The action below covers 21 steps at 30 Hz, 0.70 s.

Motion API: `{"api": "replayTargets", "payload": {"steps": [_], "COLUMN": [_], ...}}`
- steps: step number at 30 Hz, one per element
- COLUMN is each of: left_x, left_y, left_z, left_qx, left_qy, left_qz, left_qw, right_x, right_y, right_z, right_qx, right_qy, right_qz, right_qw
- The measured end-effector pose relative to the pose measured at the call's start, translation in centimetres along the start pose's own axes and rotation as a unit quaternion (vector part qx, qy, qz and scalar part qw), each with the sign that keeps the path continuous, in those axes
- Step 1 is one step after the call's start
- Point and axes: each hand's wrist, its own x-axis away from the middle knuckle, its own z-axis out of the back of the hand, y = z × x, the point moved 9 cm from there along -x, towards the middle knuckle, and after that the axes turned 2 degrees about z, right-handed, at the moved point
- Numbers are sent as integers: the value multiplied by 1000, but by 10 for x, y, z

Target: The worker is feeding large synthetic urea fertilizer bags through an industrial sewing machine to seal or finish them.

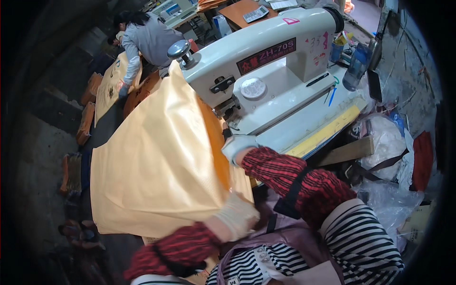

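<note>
A large tan woven sack [156, 156] with an orange inner side spreads in front of me, its top corner raised against the head of a white industrial sewing machine [213, 61]. My left hand [236, 216], in a pale glove, is closed at the sack's near right edge and slightly blurred. Farther up that edge, just below the needle area, my right hand [239, 146] in a similar glove grips the sack. The fingertips of the right hand are partly hidden. Red-and-black sleeve covers wrap both forearms.
A blue bottle [357, 66], a dark phone [375, 85] and blue-handled snips [332, 96] lie right of the machine. Plastic bags [382, 137] and a wooden board [346, 151] sit below. At far left another person [149, 40] bends over tan sacks [111, 85]. Bundled sacks [85, 123] line the floor.
</note>
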Motion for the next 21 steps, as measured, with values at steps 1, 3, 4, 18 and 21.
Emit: {"api": "replayTargets", "payload": {"steps": [1, 3, 4, 18, 21], "left_x": [-18, -34, -31, -37, -43], "left_y": [2, 13, 18, -3, 14], "left_z": [-40, -28, -24, -18, -19], "left_qx": [11, 33, 48, 47, 58], "left_qy": [-118, -7, -30, 12, -16], "left_qz": [41, 16, -3, 45, 15], "left_qw": [992, 999, 998, 998, 998], "right_x": [3, 13, 29, 10, 30], "right_y": [-11, -10, -11, -11, 9], "right_z": [-11, -45, -46, -6, -21], "right_qx": [52, 139, 104, 71, -64], "right_qy": [-37, -41, -5, 27, -31], "right_qz": [63, 176, 177, 127, 46], "right_qw": [996, 974, 979, 989, 996]}}
